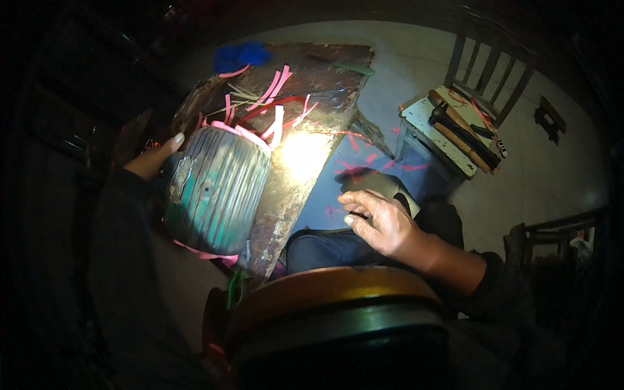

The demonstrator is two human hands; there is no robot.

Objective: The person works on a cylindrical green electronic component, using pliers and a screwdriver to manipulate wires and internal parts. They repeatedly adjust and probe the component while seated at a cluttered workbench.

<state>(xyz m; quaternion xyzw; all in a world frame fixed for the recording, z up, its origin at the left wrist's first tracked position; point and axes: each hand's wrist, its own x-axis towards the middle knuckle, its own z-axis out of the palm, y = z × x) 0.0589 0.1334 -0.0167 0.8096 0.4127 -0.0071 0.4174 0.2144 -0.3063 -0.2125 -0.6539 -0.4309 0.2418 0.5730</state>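
A: What cd go wrong here?

B: Ribbed casing [218, 188] is on the L side of the table [279, 201]; cd roll or tip if L hand [156, 158] slackens, b/c its side looks round. Pink strips [278, 123] at its far end cd snag or slip out, too.

A: And the grip?

B: L hand's thumb is at the casing's far-left rim; fingers hidden, so can't tell if it's clamped. R hand [387, 224], right of the table, half-curled, thumb & index apart, nothing clear btwn.
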